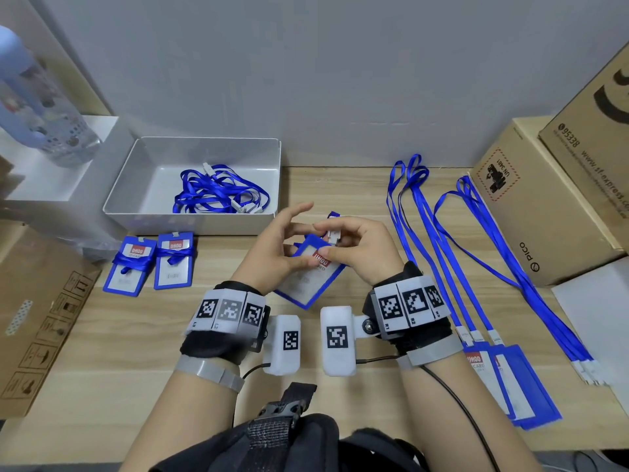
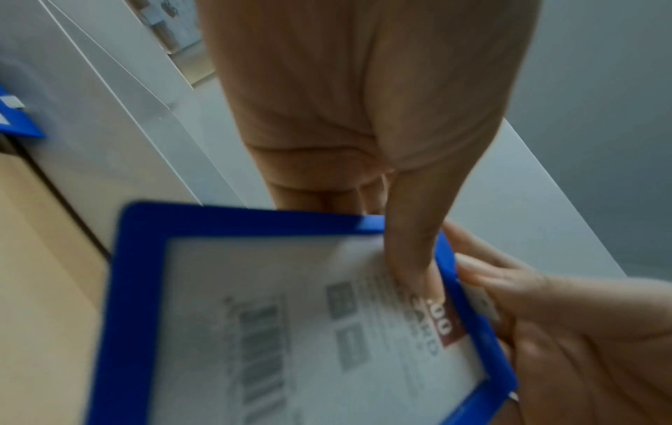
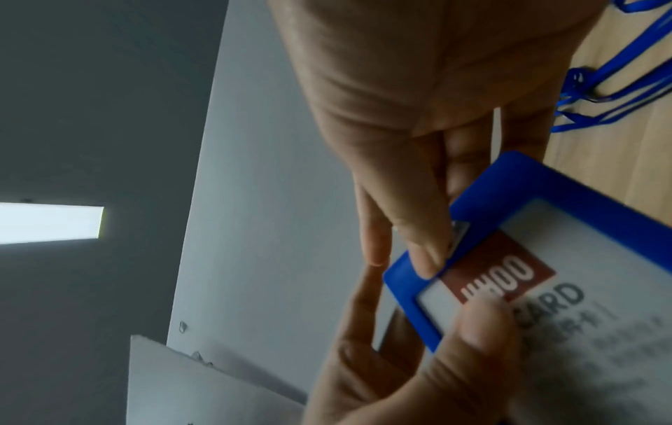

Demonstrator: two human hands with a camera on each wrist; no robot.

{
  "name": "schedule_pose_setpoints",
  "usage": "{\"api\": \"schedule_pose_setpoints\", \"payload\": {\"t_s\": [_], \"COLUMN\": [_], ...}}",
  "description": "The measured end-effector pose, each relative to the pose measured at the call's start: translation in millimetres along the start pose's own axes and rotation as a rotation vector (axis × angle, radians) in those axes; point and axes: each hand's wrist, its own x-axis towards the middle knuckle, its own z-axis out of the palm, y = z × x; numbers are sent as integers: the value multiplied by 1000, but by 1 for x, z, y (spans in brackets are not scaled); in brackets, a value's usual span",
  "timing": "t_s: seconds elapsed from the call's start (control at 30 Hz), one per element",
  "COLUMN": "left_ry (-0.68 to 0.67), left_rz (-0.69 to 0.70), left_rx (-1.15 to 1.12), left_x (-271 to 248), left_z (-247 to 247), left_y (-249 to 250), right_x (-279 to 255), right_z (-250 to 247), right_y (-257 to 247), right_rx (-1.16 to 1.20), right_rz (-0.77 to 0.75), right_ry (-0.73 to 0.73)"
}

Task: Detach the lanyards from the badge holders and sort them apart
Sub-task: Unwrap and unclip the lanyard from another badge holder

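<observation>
Blue-framed plastic badge holders (image 1: 149, 260), two of them wound round with blue ribbon, are laid side by side at the left of the light wooden tabletop (image 1: 102, 352), just in front of a white rectangular plastic tray (image 1: 136, 165). Loose blue ribbon lanyards (image 1: 218, 190) with white clips are heaped inside that tray.

At the centre, a single blue-framed badge holder with a red-and-white card (image 1: 308, 277) is held tilted above the table between both hands. It is pinched by the left hand (image 1: 269, 252), the thumb pressed on the card face near the red label and the other fingers behind, the index finger stretched out. The white plastic clip (image 1: 333, 236) at the holder's top edge is pinched by the right hand (image 1: 360, 247); whether the clip is already free of the holder cannot be told, since the fingers cover the joint.

Further right, long blue lanyards (image 1: 439, 240) are stretched flat on the table, clipped to a stack of blue badge holders (image 1: 510, 386). A brown cardboard box (image 1: 544, 206) is set at the far right.
</observation>
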Motion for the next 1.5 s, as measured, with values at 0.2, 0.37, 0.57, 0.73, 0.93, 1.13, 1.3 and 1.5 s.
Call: {"api": "schedule_pose_setpoints", "payload": {"t_s": [0.2, 0.37, 0.57, 0.73, 0.93, 1.13, 1.3, 1.5], "left_ry": [79, 24, -47, 22, -140, -222, -120, -303], "left_rz": [-54, -9, 32, 65, 107, -87, -210, -56], "left_rx": [31, 40, -27, -20, 397, 494, 380, 349], "left_x": [2, 2, -1, -1, 15, 19, 16, 20], "left_z": [-6, -6, -7, -15, -9, -11, -30, -23], "left_y": [-4, -5, 0, -2, -6, -14, -23, -6], "right_x": [-3, -2, 2, 2, -8, -10, -5, 0], "right_z": [0, 0, -2, -14, 0, -10, -29, -21], "right_y": [-5, -1, 4, -3, -33, -46, -28, -21], "right_rx": [162, 149, 126, 171, 92, 165, 230, 67], "right_rz": [-30, -23, -6, -2, -198, -366, -289, -143], "right_ry": [97, 169, 324, 280, -138, -48, 195, 87]}}
